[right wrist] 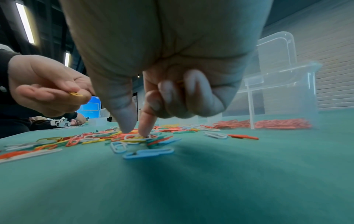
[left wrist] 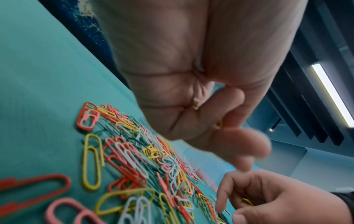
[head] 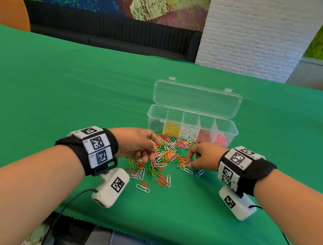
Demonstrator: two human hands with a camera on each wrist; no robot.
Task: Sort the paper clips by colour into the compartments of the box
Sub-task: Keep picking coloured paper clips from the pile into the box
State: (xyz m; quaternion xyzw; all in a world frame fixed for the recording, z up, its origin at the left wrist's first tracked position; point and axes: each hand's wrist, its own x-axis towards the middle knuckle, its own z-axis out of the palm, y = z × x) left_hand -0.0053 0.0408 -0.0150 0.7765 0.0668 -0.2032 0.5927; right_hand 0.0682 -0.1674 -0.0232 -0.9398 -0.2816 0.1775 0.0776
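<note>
A clear box [head: 234,130] stands open on the green cloth, its five compartments holding green, yellow, white, red and pink clips. A mixed pile of paper clips [head: 165,156] lies just in front of it. My left hand [head: 154,150] hovers over the pile's left side, fingers curled round yellow clips [right wrist: 76,94]. My right hand [head: 190,162] is at the pile's right side. Its thumb and index finger [right wrist: 143,130] touch down on clips there, and its other fingers are curled over several yellow clips [left wrist: 248,201].
Stray clips [head: 142,186] lie nearer the table's front edge, and a blue one [head: 199,173] lies beside my right hand. The box lid [head: 196,98] leans back behind the compartments. An orange chair [head: 11,9] and a white brick column [head: 250,32] stand beyond the table.
</note>
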